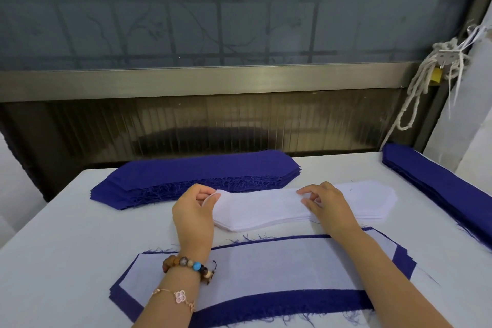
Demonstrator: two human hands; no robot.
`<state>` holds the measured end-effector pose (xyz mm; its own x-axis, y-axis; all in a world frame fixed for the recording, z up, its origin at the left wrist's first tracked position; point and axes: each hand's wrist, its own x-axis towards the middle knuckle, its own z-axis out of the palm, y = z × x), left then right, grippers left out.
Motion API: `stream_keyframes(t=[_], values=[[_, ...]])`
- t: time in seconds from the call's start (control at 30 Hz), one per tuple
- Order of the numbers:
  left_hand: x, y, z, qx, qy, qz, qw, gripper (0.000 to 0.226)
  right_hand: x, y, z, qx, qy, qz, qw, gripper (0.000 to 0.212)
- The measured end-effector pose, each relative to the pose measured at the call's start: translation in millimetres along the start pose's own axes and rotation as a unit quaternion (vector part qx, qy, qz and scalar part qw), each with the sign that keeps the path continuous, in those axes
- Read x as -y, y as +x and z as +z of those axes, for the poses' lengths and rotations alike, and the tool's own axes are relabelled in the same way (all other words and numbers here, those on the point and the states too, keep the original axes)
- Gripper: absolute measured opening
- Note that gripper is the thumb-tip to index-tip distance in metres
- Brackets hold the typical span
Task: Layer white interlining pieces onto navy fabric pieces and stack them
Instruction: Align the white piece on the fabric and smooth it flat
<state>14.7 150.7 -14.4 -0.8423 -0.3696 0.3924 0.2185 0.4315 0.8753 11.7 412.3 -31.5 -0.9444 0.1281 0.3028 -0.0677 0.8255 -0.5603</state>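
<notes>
A pile of white interlining pieces (266, 210) lies across the middle of the table. My left hand (194, 213) pinches the left tip of the top white piece and lifts it slightly. My right hand (327, 205) rests on the pile further right, fingers curled at the top sheet. Behind the white pile sits a stack of navy fabric pieces (197, 176). Nearest me lies a layered stack (266, 271): a white piece on navy fabric, navy showing round its edges, partly under my forearms.
Another navy stack (442, 189) runs along the table's right edge. The white table (66, 234) ends at a dark ribbed panel and metal rail behind. A knotted white rope (426, 80) hangs at the back right.
</notes>
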Motion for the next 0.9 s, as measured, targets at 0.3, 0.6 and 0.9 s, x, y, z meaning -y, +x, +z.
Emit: stream_keyframes(t=[0.3, 0.6, 0.9], values=[[3.1, -1.4, -1.1, -0.016, 0.021, 0.035, 0.999, 0.020, -0.9, 0.8, 0.8, 0.001, 0.004, 0.002, 1.000, 0.020], [1.2, 0.3, 2.8, 0.034, 0.017, 0.085, 0.996, 0.021, -0.7, 2.0, 1.4, -0.002, -0.006, 0.001, 1.000, 0.020], [-2.6, 2.2, -0.6, 0.098, -0.160, 0.005, 0.982, 0.023, 8.4, 4.1, -7.7, 0.021, -0.037, -0.004, 0.999, 0.049]])
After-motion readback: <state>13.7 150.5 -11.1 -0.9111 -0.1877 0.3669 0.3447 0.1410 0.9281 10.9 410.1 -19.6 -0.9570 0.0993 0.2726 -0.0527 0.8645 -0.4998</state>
